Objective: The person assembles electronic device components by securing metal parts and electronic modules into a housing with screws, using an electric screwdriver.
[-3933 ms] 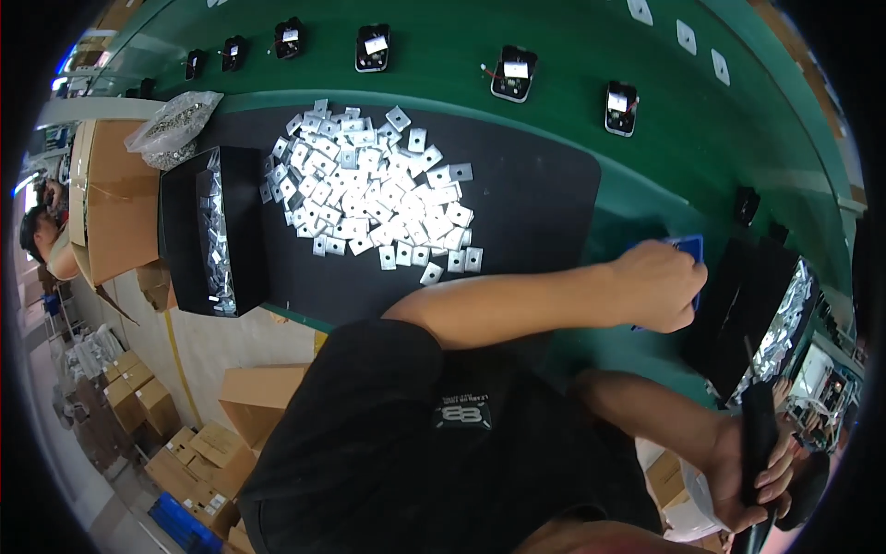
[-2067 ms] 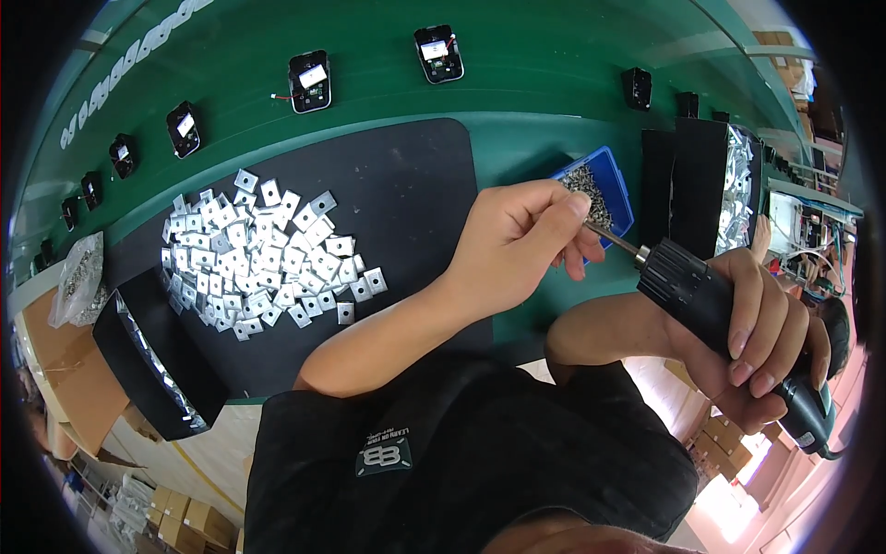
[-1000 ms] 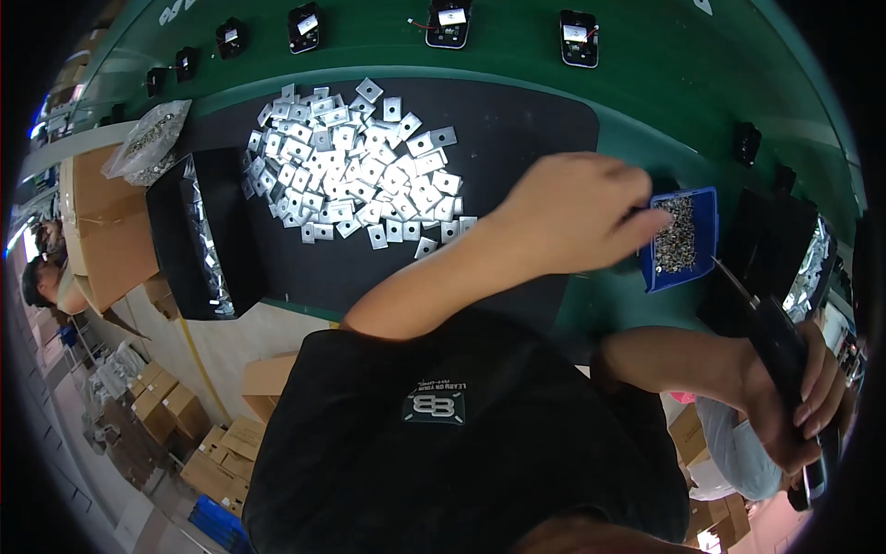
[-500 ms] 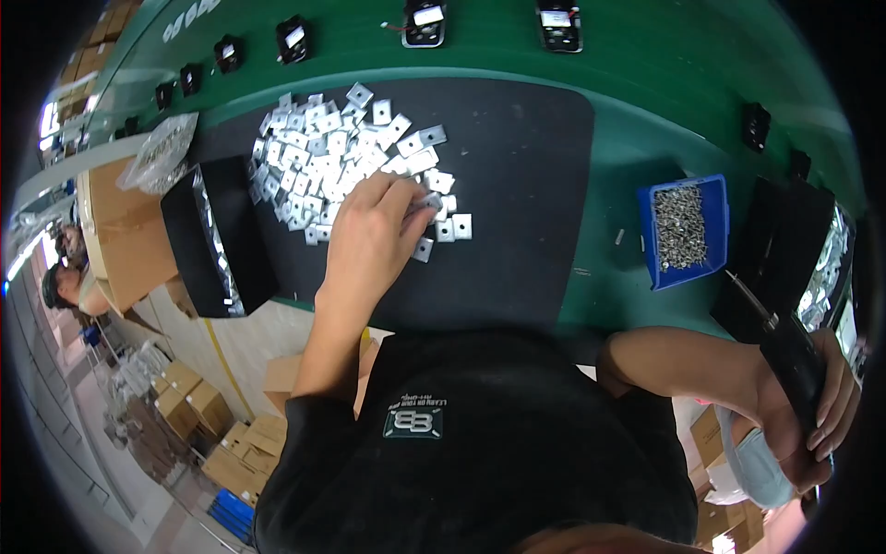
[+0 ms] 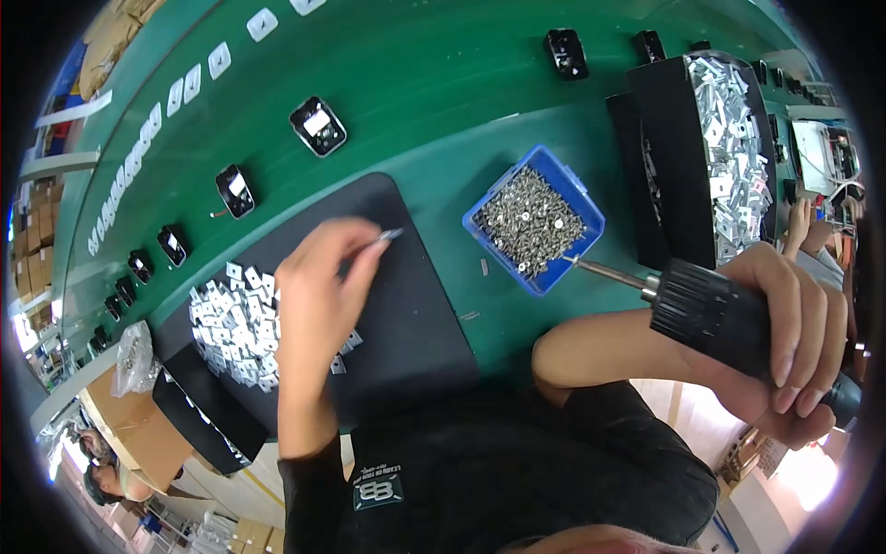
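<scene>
My left grip [image 5: 323, 268] pinched plate [image 5: 391, 234] over black mat [image 5: 406, 314], right of pile [image 5: 231, 323]! My right grip [image 5: 784, 332] clasped driver [image 5: 706, 309], bit [image 5: 611, 271] at edge of blue bin [image 5: 580, 194], screws [image 5: 526, 217] heaped inside.

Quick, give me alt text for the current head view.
The person's left hand pinches a small silvery piece over a black mat, near a pile of silvery plates. The right hand holds a black power screwdriver, tip pointing toward a blue bin of small screws.

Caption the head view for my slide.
Left hand pinching a metal piece, right hand gripping a screwdriver near a blue bin.
</scene>
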`<move>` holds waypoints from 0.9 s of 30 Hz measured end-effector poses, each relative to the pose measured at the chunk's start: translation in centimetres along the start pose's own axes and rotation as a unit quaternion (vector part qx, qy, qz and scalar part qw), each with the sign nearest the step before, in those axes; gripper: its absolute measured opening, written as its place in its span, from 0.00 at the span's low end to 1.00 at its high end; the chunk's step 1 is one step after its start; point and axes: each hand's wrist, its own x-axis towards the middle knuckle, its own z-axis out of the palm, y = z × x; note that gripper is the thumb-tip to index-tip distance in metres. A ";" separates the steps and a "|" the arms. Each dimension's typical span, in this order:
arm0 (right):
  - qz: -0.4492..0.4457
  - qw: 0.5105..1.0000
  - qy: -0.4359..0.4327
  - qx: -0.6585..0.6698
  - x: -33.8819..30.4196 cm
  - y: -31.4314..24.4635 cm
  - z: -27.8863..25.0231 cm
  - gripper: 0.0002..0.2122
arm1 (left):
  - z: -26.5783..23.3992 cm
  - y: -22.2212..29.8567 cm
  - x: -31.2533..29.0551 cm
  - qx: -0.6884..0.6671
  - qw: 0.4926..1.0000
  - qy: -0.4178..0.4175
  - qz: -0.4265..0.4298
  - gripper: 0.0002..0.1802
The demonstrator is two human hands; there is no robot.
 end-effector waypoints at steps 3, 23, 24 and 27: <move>-0.049 0.998 -0.005 -0.044 0.0 0.0 -0.1 0.14 | 2.5 2.6 6.8 -0.041 0.995 -0.045 0.075 0.06; -0.082 0.995 -0.046 -0.022 0.4 0.4 -0.6 0.17 | 16.7 2.3 23.4 0.083 0.990 -0.064 0.097 0.07; -0.082 0.995 -0.043 -0.025 0.4 0.4 -0.6 0.17 | 16.7 2.5 23.6 0.101 0.989 -0.078 0.073 0.08; -0.079 0.995 -0.059 -0.022 0.6 0.5 -0.9 0.18 | 16.5 2.7 23.8 0.065 0.994 -0.074 0.038 0.10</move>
